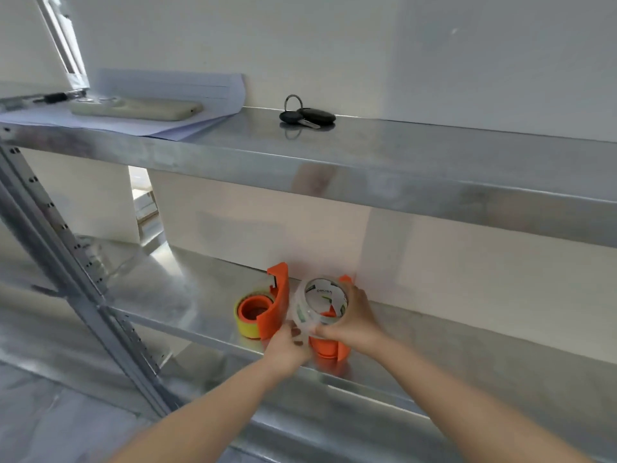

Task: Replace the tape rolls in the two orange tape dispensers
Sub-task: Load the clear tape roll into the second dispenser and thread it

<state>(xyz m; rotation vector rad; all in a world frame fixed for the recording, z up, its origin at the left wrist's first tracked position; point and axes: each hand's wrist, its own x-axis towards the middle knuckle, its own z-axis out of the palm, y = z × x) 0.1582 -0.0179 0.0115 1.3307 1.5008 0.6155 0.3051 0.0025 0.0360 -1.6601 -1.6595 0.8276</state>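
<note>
Near the front edge of the lower grey metal shelf (pixel 200 295), my left hand (pixel 287 345) pinches the low rim of the clear tape roll with the white printed core (pixel 321 304), and my right hand (pixel 354 324) is closed around its right side, just above the second orange plastic tape dispenser (pixel 329 350). I think the roll is light and stiff but a little slippery, so the outer rim is the best hold. Further left stands the first orange tape dispenser (pixel 272 304), which carries a yellow tape roll (pixel 245 324).
</note>
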